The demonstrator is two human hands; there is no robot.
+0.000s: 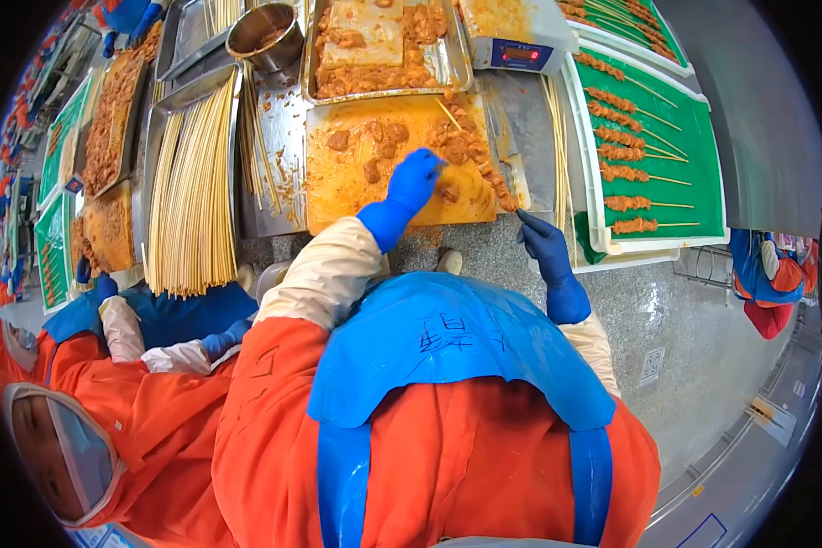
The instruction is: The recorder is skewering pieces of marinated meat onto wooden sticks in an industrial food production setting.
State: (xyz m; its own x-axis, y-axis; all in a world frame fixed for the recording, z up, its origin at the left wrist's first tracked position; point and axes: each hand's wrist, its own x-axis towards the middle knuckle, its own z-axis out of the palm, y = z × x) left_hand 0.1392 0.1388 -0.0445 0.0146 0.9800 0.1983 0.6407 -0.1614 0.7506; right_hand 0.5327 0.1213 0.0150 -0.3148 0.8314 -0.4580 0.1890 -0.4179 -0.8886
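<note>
My left hand (415, 181), in a blue glove, reaches over the orange-stained cutting board (338, 205). Its fingers are bent together, and whatever they hold is hidden. Loose pieces of marinated meat (388, 137) lie just beyond it. At the board's right edge, my right hand (546, 251), in a darker blue glove, pinches the near end of a meat skewer (500, 187). The skewer slants across the board's right side. More meat pieces (457, 144) are heaped around its far part, and a bare stick (447, 114) pokes out there.
Behind the board is a metal tray of meat (374, 82), with a scale (521, 46) beside it. Bamboo sticks (192, 183) fill a tray at left. Finished skewers (626, 173) lie in a green-lined white crate (717, 196) at right. A co-worker (137, 402) stands close on my left.
</note>
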